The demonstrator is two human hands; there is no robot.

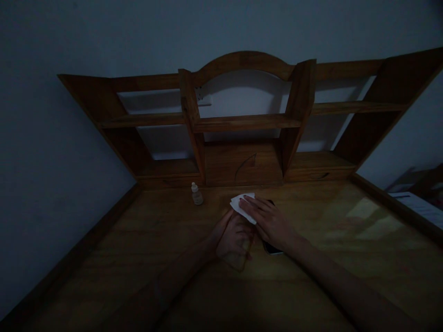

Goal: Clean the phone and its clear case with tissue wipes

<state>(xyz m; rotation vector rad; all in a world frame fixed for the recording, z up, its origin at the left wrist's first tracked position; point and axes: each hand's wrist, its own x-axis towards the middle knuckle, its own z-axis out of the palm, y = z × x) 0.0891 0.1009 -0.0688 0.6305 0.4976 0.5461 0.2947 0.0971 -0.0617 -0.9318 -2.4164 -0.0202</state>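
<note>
My right hand (268, 221) lies flat, fingers stretched out, pressing a white cloth (238, 203) onto a dark phone (272, 249) that rests on the wooden desk (138, 258). Only the phone's near end and far corner show from under the hand. My left hand (232, 236) is curled beside it, fingers closed round a clear, see-through phone case (238, 262) that is hard to make out in the dim light.
A small pale dropper bottle (197, 194) stands upright on the desk left of the cloth. A wooden hutch with shelves (244, 122) rises along the back. A wall socket (204, 97) shows behind it. Another piece of furniture (420, 203) sits at the far right.
</note>
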